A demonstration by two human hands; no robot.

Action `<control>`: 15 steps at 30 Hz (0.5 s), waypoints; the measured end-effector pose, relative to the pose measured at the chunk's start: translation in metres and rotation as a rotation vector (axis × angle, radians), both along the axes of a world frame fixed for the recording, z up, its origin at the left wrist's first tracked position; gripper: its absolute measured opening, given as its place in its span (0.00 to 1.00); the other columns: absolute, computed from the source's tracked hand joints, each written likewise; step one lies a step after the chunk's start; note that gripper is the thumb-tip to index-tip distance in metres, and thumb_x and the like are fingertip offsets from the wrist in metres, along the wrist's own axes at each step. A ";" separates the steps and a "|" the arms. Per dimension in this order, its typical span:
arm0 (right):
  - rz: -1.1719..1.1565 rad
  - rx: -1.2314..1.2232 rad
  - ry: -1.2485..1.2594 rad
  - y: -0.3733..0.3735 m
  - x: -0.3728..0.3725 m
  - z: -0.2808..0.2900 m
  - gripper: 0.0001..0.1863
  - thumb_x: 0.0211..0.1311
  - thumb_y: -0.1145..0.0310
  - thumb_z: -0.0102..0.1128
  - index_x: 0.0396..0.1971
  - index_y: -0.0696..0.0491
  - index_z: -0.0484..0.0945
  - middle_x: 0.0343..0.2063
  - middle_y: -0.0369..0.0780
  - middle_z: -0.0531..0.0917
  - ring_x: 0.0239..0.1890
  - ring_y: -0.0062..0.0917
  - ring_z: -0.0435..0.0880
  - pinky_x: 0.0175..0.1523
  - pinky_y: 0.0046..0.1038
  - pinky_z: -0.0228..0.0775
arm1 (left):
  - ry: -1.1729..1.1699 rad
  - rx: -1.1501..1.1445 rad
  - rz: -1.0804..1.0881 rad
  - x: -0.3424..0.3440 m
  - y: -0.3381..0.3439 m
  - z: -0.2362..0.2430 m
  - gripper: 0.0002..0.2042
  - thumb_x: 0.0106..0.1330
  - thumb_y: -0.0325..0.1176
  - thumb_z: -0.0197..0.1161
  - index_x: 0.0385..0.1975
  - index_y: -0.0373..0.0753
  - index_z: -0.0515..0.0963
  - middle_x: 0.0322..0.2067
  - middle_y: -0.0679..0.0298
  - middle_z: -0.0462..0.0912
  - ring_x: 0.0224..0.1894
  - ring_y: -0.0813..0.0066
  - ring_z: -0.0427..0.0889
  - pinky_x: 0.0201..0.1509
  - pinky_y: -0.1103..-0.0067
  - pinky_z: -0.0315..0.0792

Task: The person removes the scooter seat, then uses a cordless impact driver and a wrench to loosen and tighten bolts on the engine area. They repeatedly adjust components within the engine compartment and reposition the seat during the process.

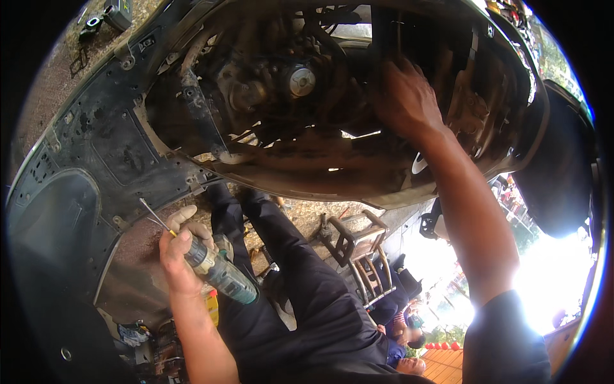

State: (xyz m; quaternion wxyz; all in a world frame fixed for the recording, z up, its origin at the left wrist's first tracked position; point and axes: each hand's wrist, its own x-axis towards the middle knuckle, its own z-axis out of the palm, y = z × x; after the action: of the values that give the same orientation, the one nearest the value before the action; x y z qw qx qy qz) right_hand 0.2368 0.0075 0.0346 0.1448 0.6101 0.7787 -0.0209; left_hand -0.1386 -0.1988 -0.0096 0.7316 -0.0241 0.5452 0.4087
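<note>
My left hand [181,256] is wrapped round the front of a green and black cordless drill [227,280], low on the left. Thin metal shafts [155,215] stick out past the fingers, with a bit of yellow at their base. Deep in the dark hollow of a dusty vehicle body [288,168], probably a scooter's, is my right hand [409,102]. Its fingers are bent together beside a thin upright rod [400,32]; shadow hides the fingertips and what they grip. Left of that hand shows a round metal cap [302,82] among mechanical parts.
A dark plastic panel [121,150] with clips runs down the left. Below the body stands a small wooden stool [358,237] near my legs [288,256]. Other people [403,333] are at the lower right. A dark rounded part [555,169] stands at the right.
</note>
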 end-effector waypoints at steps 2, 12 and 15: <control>-0.171 -0.192 0.041 -0.012 -0.025 0.030 0.13 0.61 0.66 0.62 0.43 0.56 0.80 0.43 0.50 0.83 0.47 0.47 0.82 0.53 0.43 0.75 | 0.030 -0.019 0.019 -0.007 0.002 0.000 0.31 0.57 0.41 0.64 0.58 0.28 0.69 0.29 0.58 0.79 0.26 0.71 0.77 0.30 0.73 0.76; -0.186 -1.006 0.621 -0.173 -0.137 0.019 0.17 0.61 0.63 0.64 0.47 0.56 0.79 0.41 0.50 0.84 0.46 0.47 0.83 0.52 0.43 0.76 | 0.289 -0.188 0.187 -0.030 0.015 -0.004 0.27 0.60 0.47 0.64 0.52 0.31 0.73 0.27 0.60 0.78 0.25 0.69 0.77 0.31 0.70 0.75; -0.297 -0.982 0.701 -0.190 -0.143 0.008 0.18 0.61 0.64 0.66 0.48 0.56 0.79 0.39 0.51 0.85 0.44 0.46 0.85 0.51 0.42 0.77 | 0.463 -0.252 0.295 -0.062 0.037 -0.035 0.21 0.63 0.46 0.64 0.46 0.33 0.76 0.27 0.61 0.77 0.26 0.67 0.78 0.32 0.70 0.76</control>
State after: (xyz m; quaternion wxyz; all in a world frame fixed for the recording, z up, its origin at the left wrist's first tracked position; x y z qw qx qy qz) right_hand 0.0940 -0.1821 0.0424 0.1399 0.5311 0.5863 -0.5955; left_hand -0.2003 -0.1615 -0.0449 0.5118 -0.0997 0.7347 0.4340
